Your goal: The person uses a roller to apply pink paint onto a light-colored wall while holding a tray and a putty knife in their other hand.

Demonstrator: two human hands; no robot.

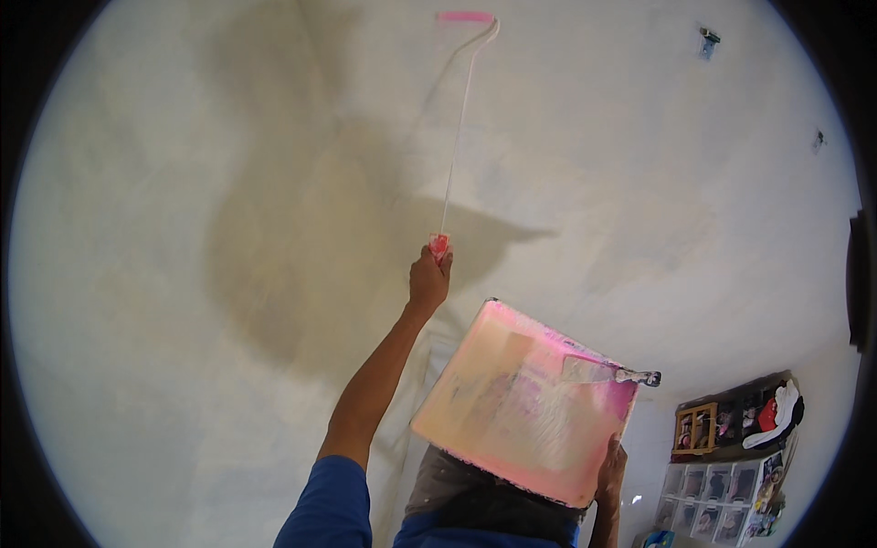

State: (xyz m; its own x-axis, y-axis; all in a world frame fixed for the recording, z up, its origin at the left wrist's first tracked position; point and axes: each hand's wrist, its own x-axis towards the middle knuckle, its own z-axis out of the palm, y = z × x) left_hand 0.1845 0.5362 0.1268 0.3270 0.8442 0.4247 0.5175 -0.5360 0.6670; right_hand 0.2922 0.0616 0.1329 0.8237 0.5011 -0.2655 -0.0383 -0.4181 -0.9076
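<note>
My left hand (429, 277), on an outstretched arm, is closed around the red, paint-spotted grip of a paint roller (448, 187). Its long thin rod rises to a narrow pink roller sleeve (465, 16) against the pale wall; whether the two touch I cannot tell. Lower right, my right hand (611, 470) grips the edge of a square paint tray (521, 411), tilted in front of my body, with its fingers partly hidden. Peach and pink paint coats the tray. Across its upper right edge lies a paint-smeared scraper (637, 375) with a dark handle.
The pale, patchy wall (119, 274) fills most of the view, with a large shadow on it. Two small wall fittings (708, 43) sit at the upper right. Lower right stand clear drawers (708, 493) and a wooden-framed shelf (695, 429) with cloths and mixed items.
</note>
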